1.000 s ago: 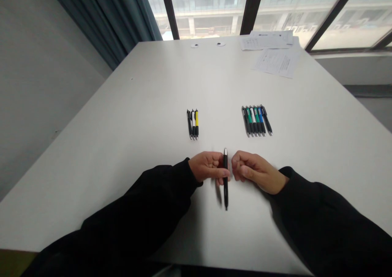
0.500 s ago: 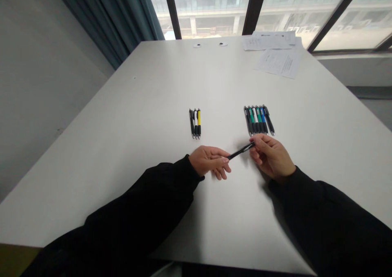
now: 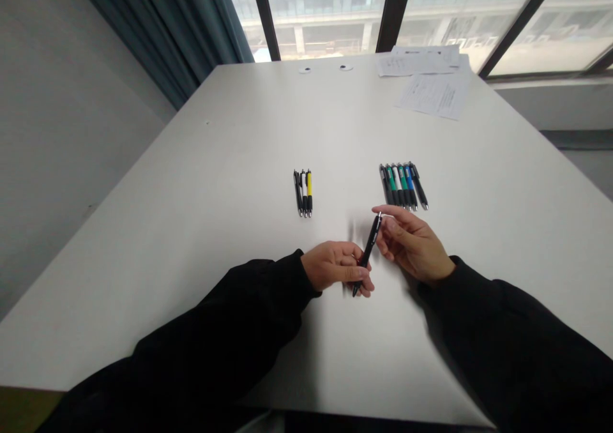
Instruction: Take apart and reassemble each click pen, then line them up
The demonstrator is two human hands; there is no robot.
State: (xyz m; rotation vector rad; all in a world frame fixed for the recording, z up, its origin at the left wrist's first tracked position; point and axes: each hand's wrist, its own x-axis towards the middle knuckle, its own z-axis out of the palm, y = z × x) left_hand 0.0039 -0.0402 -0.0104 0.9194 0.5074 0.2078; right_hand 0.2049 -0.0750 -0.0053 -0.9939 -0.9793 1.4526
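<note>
My left hand is closed on a black pen, with the thumb across its lower part. The pen leans up to the right, its dark tip showing below the fingers. Just right of it is my right hand, its index finger stretched over the pen's silver push-button end and the thumb apart from it. Whether the finger touches the button I cannot tell. Beyond the hands lie two rows of pens: a black, a white and a yellow pen on the left, and several black, green, white and blue pens on the right.
Both rows lie on a white table. Paper sheets rest at its far right, and two small eye-shaped pieces are near the back edge. A blue curtain and windows stand behind.
The black pen has swung from nearly level, stretched between both hands, to a steep tilt in my left hand. That hand has shifted slightly right and down; my right fingers have loosened from the pen's end.
</note>
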